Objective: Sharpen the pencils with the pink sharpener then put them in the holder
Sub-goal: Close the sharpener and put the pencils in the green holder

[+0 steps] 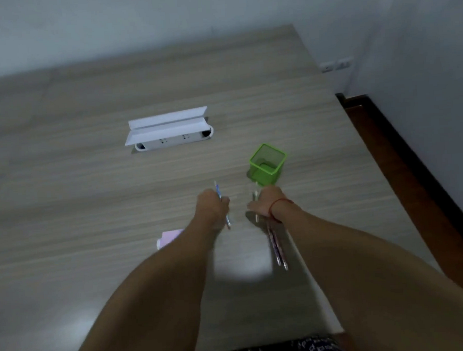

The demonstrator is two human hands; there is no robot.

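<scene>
Nearest me I see two pencils (277,249) lying on the desk (92,209) just under my right forearm, and the pink sharpener (168,238) peeking out beside my left forearm. My left hand (212,207) is closed round a blue pencil (218,192), while my right hand (266,201) rests fingers-down over another pencil (255,197); whether it grips, I cannot tell. Just beyond the right hand stands the green holder (268,164), and farther off, beyond the left, an open socket box (169,131).
</scene>
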